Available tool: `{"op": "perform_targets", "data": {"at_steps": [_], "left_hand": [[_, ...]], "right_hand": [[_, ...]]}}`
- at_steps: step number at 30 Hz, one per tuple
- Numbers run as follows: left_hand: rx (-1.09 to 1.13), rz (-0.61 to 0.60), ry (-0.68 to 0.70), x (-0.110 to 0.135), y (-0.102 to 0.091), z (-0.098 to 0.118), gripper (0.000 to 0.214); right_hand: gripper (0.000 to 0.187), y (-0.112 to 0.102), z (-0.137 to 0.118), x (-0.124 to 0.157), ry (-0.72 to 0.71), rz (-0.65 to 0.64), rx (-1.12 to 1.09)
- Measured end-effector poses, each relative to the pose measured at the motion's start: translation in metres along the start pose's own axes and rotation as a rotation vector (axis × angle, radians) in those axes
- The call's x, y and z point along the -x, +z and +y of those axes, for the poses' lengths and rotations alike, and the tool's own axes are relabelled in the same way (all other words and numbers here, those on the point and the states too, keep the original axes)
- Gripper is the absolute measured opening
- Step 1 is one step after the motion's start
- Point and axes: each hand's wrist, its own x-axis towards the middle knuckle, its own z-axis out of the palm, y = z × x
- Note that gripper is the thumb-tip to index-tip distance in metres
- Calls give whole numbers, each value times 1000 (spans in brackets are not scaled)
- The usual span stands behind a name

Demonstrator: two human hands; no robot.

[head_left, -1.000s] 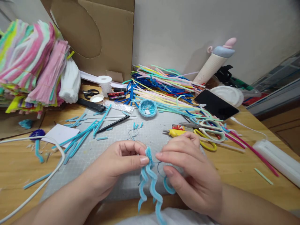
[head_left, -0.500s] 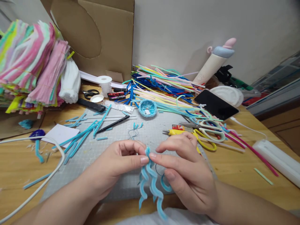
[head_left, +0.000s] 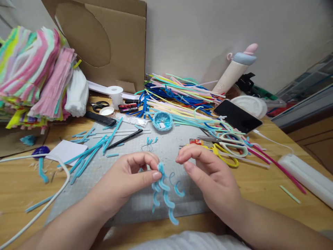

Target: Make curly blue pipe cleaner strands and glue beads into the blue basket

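Note:
Between thumb and index finger, my left hand (head_left: 135, 175) pinches the top of a bunch of light-blue pipe cleaners (head_left: 166, 194) twisted into spirals that hang down. A thin dark wire with a small blue curl (head_left: 179, 189) sticks out to their right. My right hand (head_left: 208, 173) is apart from the bunch, a little to its right, with fingers bent and a gap between thumb and index finger; nothing shows in it. Beyond the hands, a round blue fuzzy cup shape (head_left: 162, 121) lies near the far edge of the grey cutting mat (head_left: 182, 139).
Scissors (head_left: 232, 140) and yellow-handled pliers (head_left: 226, 158) lie beyond my right hand. Cut blue pipe cleaners (head_left: 91, 151) and a black pen (head_left: 125, 139) lie to the left. A phone (head_left: 238, 116), colourful pipe cleaner piles (head_left: 179, 93) and a white cable (head_left: 59, 184) surround the mat.
My right hand has let go of the spiral bunch and drawn back to the right. My left hand still pinches the bunch, which has swung slightly left and up.

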Motion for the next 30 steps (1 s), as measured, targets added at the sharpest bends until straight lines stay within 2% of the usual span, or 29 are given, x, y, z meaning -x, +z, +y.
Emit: {"op": "perform_targets", "data": {"at_steps": [6, 9, 14, 18, 23, 30], "left_hand": [[-438, 42, 361, -1, -8, 11, 9], [-563, 28, 450, 1, -8, 15, 7], [-577, -13, 423, 2, -4, 13, 6], [-539, -34, 373, 1, 1, 11, 7], [-534, -52, 367, 0, 5, 10, 7], [-540, -47, 395, 2, 6, 8, 5]], "right_hand": [[10, 0, 3, -2, 20, 23, 20], [9, 0, 3, -2, -16, 7, 69], [7, 0, 3, -1, -112, -34, 112], [7, 3, -1, 0, -134, -90, 129], [8, 7, -4, 1, -66, -129, 92], [10, 9, -5, 1, -29, -102, 120]]}}
